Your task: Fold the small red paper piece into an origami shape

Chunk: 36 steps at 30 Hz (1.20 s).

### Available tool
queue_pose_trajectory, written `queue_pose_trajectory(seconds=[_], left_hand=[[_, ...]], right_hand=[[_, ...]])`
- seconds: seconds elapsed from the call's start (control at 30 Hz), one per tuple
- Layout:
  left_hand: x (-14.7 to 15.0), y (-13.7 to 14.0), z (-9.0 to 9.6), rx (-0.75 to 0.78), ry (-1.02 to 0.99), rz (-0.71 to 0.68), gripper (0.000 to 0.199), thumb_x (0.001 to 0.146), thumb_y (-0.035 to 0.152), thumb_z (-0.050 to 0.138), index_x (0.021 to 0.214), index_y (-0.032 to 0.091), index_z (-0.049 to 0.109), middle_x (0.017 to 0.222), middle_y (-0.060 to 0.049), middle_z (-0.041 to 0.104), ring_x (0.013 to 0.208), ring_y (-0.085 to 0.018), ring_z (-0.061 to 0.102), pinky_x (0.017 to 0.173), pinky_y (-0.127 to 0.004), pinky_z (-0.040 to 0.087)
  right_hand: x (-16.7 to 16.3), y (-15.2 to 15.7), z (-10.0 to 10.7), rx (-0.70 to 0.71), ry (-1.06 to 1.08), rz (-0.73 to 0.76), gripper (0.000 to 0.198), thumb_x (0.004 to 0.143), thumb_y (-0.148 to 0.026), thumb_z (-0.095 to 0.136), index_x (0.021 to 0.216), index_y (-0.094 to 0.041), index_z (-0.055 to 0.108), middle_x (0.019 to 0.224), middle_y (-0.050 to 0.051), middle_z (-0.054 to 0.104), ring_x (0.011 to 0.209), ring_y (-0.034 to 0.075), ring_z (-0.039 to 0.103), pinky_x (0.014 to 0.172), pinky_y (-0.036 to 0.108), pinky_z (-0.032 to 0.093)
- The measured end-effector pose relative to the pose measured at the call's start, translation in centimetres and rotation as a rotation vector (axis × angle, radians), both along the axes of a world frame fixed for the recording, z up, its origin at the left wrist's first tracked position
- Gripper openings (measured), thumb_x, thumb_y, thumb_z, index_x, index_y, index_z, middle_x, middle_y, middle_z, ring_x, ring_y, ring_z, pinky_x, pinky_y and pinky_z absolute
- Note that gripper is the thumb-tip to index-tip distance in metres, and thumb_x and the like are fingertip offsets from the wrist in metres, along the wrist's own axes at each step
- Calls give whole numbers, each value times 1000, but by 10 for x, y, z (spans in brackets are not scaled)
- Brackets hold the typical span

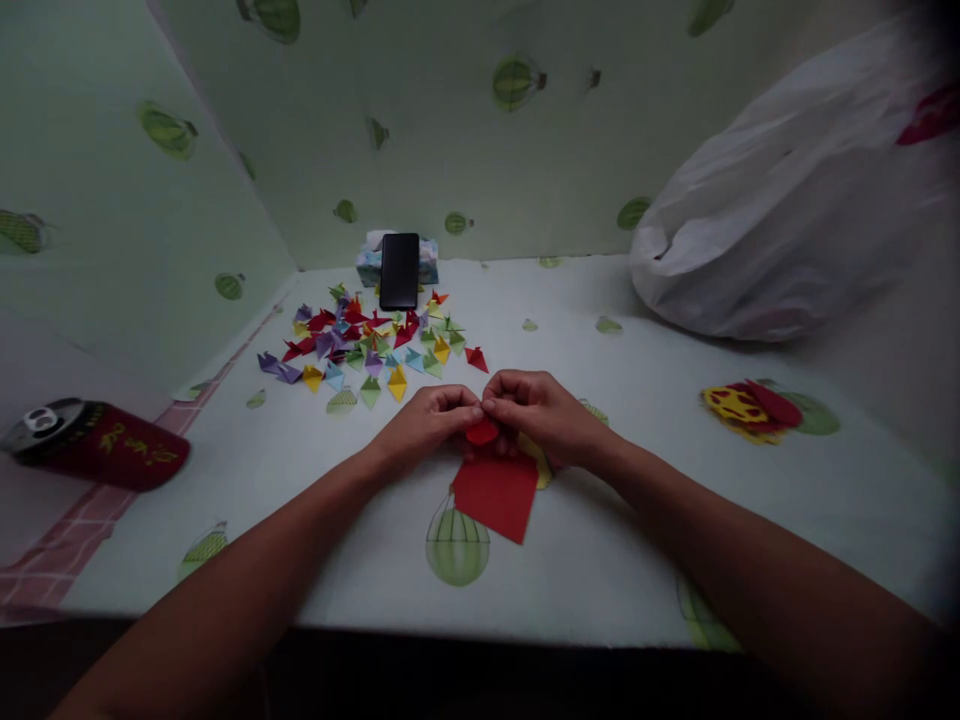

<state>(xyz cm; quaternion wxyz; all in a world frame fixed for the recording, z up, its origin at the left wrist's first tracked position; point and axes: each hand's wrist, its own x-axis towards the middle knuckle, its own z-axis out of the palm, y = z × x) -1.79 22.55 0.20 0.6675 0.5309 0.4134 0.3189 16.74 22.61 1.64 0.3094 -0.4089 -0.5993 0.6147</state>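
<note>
Between my fingertips is a small piece of red paper (481, 432), folded or curved; its exact shape is partly hidden. My left hand (441, 415) pinches it from the left, thumb against forefinger. My right hand (536, 410) pinches it from the right, and the two thumbs nearly meet. Just below my hands a flat red paper square (499, 495) lies on the table. Something yellow (541, 462) shows beside it, mostly covered by my right hand.
Several small folded-paper birds (360, 340) in many colours lie at the back left. Behind them a black phone (399, 272) leans on a tissue box (428, 262). A red can (105, 443) stands left, a white plastic bag (765, 210) right, near red and yellow cut-outs (750, 408).
</note>
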Motion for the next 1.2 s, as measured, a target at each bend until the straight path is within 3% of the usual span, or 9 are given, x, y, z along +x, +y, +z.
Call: queue_pose_trajectory(seconds=[0.5,0.83,1.2], left_hand=[[0,0,1,-10,-46,-42,21,76,32,74,79,15,63,70,0,66,62,-12,63,60,-24,51],[0,3,1,224,4,154,18,78,29,70,84,15,61,74,2,63,65,-11,63,65,-24,54],[2,2,0,264,-3,151,20,79,29,71,91,15,64,83,0,64,71,-11,65,69,-25,56]], right_hand=[[1,-1,-1,123,-22,-15,17,89,-28,56,74,-20,53,58,-3,59,46,10,57,45,23,45],[0,-2,-4,-34,137,-58,24,83,-38,66,82,-21,50,58,-5,59,44,9,53,43,22,40],[-3,-2,-2,4,67,-56,18,83,-33,64,83,-21,50,61,-4,56,45,8,45,43,23,33]])
